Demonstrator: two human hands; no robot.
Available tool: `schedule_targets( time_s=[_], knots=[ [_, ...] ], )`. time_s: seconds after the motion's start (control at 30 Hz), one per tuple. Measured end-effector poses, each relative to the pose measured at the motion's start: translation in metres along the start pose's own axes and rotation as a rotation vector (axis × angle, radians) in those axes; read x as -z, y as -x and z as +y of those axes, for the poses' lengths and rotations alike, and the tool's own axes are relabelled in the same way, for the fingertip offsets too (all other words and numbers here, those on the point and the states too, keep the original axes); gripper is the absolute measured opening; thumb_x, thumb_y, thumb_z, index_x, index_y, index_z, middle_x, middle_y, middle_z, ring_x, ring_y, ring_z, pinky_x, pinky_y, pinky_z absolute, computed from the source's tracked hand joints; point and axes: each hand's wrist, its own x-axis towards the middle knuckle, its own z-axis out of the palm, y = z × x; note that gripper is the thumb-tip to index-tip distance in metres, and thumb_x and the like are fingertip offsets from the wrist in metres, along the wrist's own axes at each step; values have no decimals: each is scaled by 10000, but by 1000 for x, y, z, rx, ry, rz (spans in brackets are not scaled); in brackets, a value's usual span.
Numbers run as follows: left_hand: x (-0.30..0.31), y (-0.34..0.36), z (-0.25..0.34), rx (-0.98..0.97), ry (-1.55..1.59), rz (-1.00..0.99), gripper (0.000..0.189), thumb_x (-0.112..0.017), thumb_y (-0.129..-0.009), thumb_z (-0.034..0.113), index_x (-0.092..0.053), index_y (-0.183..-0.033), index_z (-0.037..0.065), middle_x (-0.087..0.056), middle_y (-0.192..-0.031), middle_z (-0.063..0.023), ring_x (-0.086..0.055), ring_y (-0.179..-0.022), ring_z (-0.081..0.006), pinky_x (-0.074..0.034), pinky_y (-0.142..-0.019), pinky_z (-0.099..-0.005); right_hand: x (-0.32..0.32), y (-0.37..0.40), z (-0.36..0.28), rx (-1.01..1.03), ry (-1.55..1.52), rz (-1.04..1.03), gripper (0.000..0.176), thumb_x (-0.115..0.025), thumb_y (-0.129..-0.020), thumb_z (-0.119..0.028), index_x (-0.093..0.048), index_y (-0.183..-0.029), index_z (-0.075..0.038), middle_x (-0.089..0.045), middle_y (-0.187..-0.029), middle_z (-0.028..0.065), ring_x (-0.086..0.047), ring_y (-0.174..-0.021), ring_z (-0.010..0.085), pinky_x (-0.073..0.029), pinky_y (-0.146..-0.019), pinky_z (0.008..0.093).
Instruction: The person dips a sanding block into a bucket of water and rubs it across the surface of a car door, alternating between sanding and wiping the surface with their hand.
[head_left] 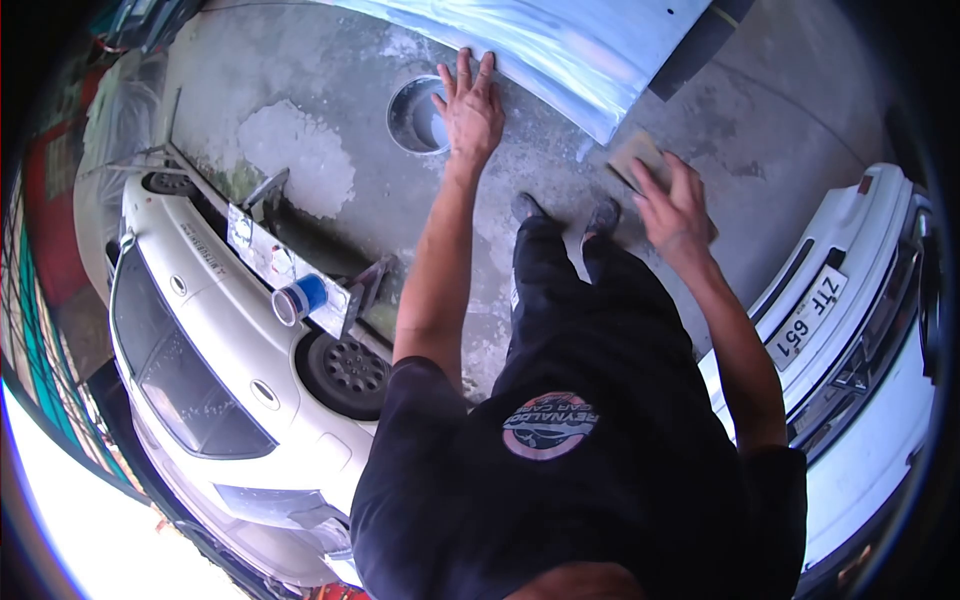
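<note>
My left hand (472, 112) is open, fingers spread, with its fingertips right at the edge of a pale panel covered in clear plastic film (560, 60). Below that hand, a round grey bucket (400, 118) stands on the concrete floor, partly covered by my thumb and palm. My right hand (676, 205) is closed around a long tan sanding block (636, 160). One end of the block sticks out past my fingers close to the panel's corner, slightly blurred; the other shows beside my wrist, and my hand hides its middle.
At left, a white car (200, 310) is parked beside a low metal-legged bench (265, 258) carrying a blue-labelled can (300, 300). Another white car's bumper (850, 270) is close on my right. My shoes (600, 215) are on the stained concrete floor (300, 60).
</note>
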Motion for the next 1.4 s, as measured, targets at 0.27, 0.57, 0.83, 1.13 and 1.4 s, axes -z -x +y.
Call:
schedule_targets(
  time_s=[0.27, 0.57, 0.83, 1.13, 1.4],
  knots=[
    [23, -57, -59, -62, 0, -53, 552, -536, -1057, 202, -523, -1606, 249, -322, -1757, -145, -227, -1605, -536, -245, -1215, -793, -56, -48, -29, 66, 146, -48, 555, -602, -993, -108, -580, -1540, -194, -475, -1538, 307, -484, -1381, 495, -415, -1143, 587],
    [33, -79, -100, -304, -134, 7, 628, -550, -958, 89, -583, -1564, 250, -464, -1689, -141, -338, -1574, -515, -248, -1230, -772, -131, -210, -97, 171, 262, -62, 617, -572, -950, -46, -517, -1564, -79, -468, -1550, 344, -509, -1382, 494, -411, -1143, 599],
    [29, -116, -126, -346, -51, -6, 625, -559, -970, 64, -547, -1589, 146, -395, -1705, -233, -356, -1566, -506, -295, -1223, -742, -88, -79, -53, 24, 275, -99, 674, -614, -946, -71, -474, -1605, -81, -427, -1580, 358, -495, -1394, 513, -353, -1196, 637],
    [44, -127, -142, -391, -100, -92, 594, -490, -1008, 26, -602, -1562, 207, -409, -1716, -169, -344, -1581, -484, -289, -1238, -722, -105, -124, -67, 114, 232, -22, 586, -619, -951, -93, -534, -1529, -60, -479, -1509, 332, -507, -1370, 499, -396, -1154, 633],
    [23, -130, -161, -492, 49, -16, 621, -495, -1006, 5, -568, -1586, 216, -394, -1728, -151, -345, -1564, -521, -308, -1244, -682, -150, -223, -127, 67, 133, -65, 701, -649, -899, -38, -537, -1586, -123, -467, -1549, 336, -456, -1430, 499, -377, -1184, 598]
  ],
)
